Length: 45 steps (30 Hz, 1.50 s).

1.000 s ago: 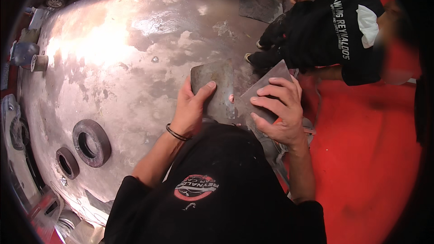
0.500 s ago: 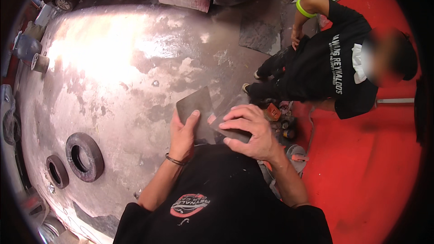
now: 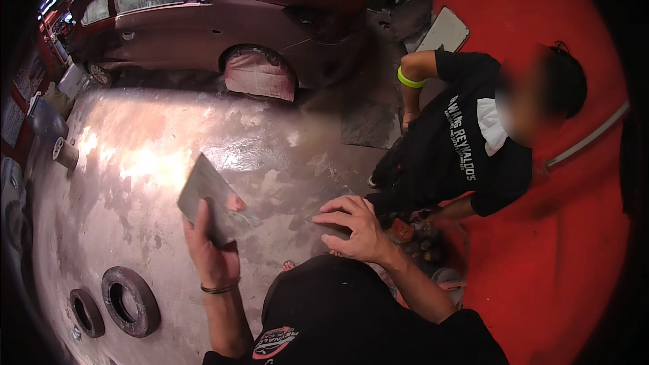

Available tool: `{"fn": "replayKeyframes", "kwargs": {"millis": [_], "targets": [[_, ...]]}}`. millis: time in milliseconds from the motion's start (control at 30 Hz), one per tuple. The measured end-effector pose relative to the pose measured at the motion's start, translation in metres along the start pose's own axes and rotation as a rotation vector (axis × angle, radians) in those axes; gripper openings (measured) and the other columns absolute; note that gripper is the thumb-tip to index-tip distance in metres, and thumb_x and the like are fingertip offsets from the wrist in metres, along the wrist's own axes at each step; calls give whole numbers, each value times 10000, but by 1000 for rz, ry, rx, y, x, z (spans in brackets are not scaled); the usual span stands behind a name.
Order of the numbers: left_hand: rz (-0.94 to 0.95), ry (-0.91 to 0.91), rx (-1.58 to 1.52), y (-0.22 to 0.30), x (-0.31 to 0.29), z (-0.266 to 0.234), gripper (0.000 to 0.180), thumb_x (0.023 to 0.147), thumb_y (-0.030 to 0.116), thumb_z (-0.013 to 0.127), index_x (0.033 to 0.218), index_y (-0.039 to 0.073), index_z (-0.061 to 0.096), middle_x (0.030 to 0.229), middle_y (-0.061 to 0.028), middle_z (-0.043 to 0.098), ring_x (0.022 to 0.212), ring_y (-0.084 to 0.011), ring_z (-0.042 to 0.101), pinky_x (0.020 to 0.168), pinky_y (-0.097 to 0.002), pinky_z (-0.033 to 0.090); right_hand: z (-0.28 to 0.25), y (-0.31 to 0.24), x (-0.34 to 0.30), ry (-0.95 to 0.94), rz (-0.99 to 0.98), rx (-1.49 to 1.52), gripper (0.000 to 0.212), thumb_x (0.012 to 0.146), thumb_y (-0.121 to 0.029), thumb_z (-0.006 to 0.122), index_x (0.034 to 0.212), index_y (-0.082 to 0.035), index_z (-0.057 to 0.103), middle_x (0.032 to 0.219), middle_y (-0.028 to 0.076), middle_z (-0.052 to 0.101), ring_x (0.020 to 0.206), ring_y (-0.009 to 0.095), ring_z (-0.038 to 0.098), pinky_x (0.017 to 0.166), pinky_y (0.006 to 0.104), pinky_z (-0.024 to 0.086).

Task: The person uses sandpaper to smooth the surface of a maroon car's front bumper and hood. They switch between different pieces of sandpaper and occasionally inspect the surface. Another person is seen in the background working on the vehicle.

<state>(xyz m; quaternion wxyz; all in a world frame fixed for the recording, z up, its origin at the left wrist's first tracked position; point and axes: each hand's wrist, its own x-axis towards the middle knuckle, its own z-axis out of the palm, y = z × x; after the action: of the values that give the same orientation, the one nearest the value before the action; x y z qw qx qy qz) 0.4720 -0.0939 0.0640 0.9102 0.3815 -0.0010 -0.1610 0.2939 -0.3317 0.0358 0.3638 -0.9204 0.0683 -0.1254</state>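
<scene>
My left hand [image 3: 213, 257] grips a flat grey mixing plate [image 3: 213, 192] by its near edge, thumb on top. A small dab of pink putty [image 3: 235, 203] sits on the plate near its right side. Held apart to the right, my right hand [image 3: 362, 230] has its fingers bent round a flat dark spreader [image 3: 336, 228]. Most of the spreader is hidden by the fingers. Neither of these tools touches the other.
A dark red car [image 3: 196, 34] with a covered front wheel [image 3: 260, 74] stands ahead. Close on my right, a co-worker [image 3: 466, 135] leans over cans [image 3: 426, 247]. Two tyres [image 3: 130, 301] lie at left.
My hands have moved apart: the left carried the plate leftward, and the spreader came away from it. The view has tilted up, showing more of the car. The co-worker's arm now reaches the cans.
</scene>
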Motion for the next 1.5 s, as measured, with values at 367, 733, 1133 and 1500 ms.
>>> {"fn": "replayKeyframes", "kwargs": {"millis": [367,733,1133,1500], "targets": [[94,-394,-24,107,264,110,344,1118,175,607,1382,-45,635,1350,-168,716,1228,-292,716,1093,-437,597,2,7,-22,17,-18,331,415,885,-185,774,1287,-78,767,1345,125,687,1227,318,656,1085,430,498],[-215,-405,766,-78,36,20,373,1086,202,696,1370,-26,616,1261,-86,724,1134,-138,654,1023,-315,511,-38,16,-68,293,180,123,416,866,-165,797,1280,-135,788,1337,87,698,1208,291,653,1049,416,492],[-174,-550,863,-73,-41,49,394,1161,251,533,1417,-47,563,1263,-145,714,1157,-215,656,1036,-362,507,-44,-14,-21,209,16,-235,369,864,-328,840,1224,-249,816,1305,-23,711,1326,227,606,1176,587,344],[205,-397,936,-50,-40,49,332,1104,85,614,1399,-59,567,1248,-147,712,1135,-206,668,999,-334,514,-1,-25,-30,-18,-124,-5,339,914,-386,775,1227,-254,782,1325,-38,671,1338,194,582,1164,665,293]]}}
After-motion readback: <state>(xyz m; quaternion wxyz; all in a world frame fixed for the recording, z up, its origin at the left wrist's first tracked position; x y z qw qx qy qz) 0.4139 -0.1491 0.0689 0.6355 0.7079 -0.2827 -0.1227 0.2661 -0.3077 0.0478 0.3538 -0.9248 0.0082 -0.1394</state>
